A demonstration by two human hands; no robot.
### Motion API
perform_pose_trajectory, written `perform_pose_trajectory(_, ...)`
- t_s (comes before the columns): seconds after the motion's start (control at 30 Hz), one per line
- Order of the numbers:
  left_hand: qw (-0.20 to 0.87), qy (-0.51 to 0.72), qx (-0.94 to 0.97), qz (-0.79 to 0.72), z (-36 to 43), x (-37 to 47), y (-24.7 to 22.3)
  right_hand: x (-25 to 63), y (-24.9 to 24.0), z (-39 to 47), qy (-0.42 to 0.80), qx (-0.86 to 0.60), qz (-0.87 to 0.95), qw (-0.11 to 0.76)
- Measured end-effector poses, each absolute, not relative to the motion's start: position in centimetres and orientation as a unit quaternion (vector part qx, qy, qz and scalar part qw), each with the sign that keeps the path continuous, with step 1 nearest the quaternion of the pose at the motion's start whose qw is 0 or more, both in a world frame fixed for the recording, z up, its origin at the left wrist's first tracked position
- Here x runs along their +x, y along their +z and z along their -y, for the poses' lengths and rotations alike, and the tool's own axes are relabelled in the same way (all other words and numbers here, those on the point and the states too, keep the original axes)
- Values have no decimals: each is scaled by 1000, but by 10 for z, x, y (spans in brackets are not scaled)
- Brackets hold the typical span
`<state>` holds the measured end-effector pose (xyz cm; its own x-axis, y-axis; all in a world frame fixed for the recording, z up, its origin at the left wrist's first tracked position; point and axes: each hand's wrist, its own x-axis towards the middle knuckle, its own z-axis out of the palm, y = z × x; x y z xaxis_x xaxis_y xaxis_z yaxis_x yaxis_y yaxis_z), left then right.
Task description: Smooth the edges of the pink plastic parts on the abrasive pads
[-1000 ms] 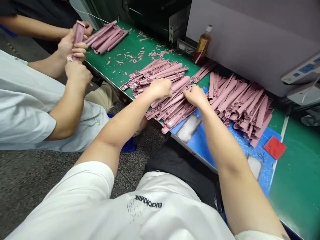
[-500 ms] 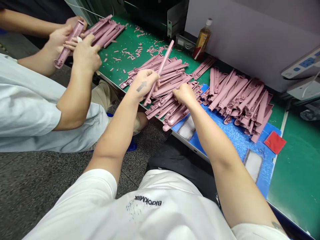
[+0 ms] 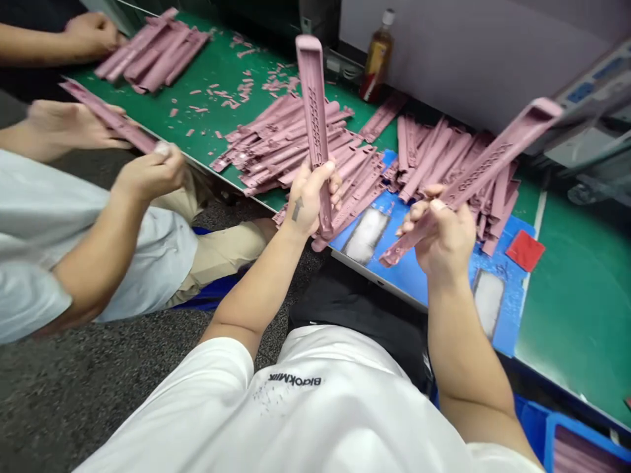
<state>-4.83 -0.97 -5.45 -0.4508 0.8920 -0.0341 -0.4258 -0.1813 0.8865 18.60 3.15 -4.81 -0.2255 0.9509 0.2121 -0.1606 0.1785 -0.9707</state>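
Observation:
My left hand (image 3: pixel 314 197) is closed round a long pink plastic strip (image 3: pixel 314 105), held nearly upright with its hollow, slotted side toward me. In my right hand (image 3: pixel 444 236) is a second pink plastic strip (image 3: pixel 486 164), tilted up to the right, its hollow side also showing. Behind and beside my left hand lies a pile of similar pink strips (image 3: pixel 276 141). Another stack of pink strips (image 3: pixel 428 148) sits behind my right hand, at the edge of a blue mat (image 3: pixel 394 256). Both strips are raised above the table.
A co-worker's hands (image 3: pixel 148 174) hold a pink strip at left; another person's hand (image 3: pixel 93 33) rests by a further stack (image 3: pixel 158 52). Pink scraps (image 3: pixel 241 89) litter the green table (image 3: pixel 572 295). A bottle (image 3: pixel 377 59), red square (image 3: pixel 525 250) and blue crate (image 3: pixel 552 427) are also around.
My right hand has left the pile, moved right and now holds up a strip. My left hand has turned its strip more upright, hollow side toward me. The co-worker's hands have moved lower.

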Motion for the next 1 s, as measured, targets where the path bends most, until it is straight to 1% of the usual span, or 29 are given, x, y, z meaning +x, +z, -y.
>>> perform_pose_trajectory(0.07, 451, 739, 260, -426, 4, -25, -58, 220, -48, -33, 498, -330, 538, 594)
perform_pose_trajectory(0.13, 443, 749, 279, -406, -6, -7, -66, 264, -52, -40, 433, -312, 524, 664)
perform_pose_trajectory(0.23, 418, 755, 337, -377, -26, 12, -88, 337, -68, -49, 332, -316, 514, 725)
perform_pose_trajectory(0.33, 363, 758, 387, -379, -45, 26, -114, 393, -92, -45, 292, -379, 516, 710)
perform_pose_trajectory(0.43, 323, 754, 413, -396, -64, 37, -130, 415, -112, -40, 320, -443, 510, 664)
perform_pose_trajectory(0.6, 287, 767, 395, -417, -92, 46, -122, 414, -115, -56, 308, -450, 486, 683)
perform_pose_trajectory(0.7, 292, 749, 403, -437, -90, 48, -115, 414, -110, -58, 332, -477, 463, 669)
perform_pose_trajectory(0.87, 271, 757, 414, -427, -89, 49, -117, 417, -114, -62, 277, -437, 461, 721)
perform_pose_trajectory(1.0, 291, 711, 477, -428, -90, 49, -118, 407, -117, -63, 297, -449, 487, 688)
